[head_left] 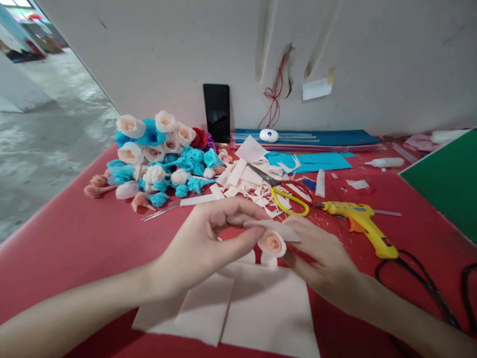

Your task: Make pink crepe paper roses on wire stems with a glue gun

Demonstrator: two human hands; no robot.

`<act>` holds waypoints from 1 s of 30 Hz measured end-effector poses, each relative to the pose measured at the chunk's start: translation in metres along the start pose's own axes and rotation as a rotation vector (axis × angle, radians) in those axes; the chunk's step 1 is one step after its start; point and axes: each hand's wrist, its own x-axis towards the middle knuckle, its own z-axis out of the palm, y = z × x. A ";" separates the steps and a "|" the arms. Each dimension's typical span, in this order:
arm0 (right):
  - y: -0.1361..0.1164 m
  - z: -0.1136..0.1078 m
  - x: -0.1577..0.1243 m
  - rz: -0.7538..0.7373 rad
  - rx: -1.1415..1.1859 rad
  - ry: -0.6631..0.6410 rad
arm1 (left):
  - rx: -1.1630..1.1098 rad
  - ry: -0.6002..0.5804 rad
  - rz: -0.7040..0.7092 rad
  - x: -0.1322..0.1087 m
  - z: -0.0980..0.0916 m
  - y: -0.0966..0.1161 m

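Both my hands meet over the red table [74, 238] around a small pink foam rose [272, 243]. My left hand [208, 238] pinches a pale petal strip against the top of the rose with thumb and fingers. My right hand [320, 253] cups the rose from below and the right, fingers closed on it. Pale pink foam sheets [261, 308] lie flat under my hands.
A pile of finished pink, white and blue foam roses [160, 159] lies at the back left. Scissors [286, 191] sit among foam scraps, a yellow glue gun [363, 223] with its black cord to the right. Blue sheets, a glue bottle [385, 162] and a green board [447, 179] are beyond.
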 end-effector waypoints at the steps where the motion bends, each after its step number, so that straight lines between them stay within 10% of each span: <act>1: 0.000 -0.001 0.000 0.001 0.012 -0.008 | 0.009 -0.010 -0.005 0.000 0.000 0.000; 30: 0.001 -0.001 -0.001 0.052 0.012 -0.049 | 0.351 -0.042 -0.012 -0.002 -0.001 0.003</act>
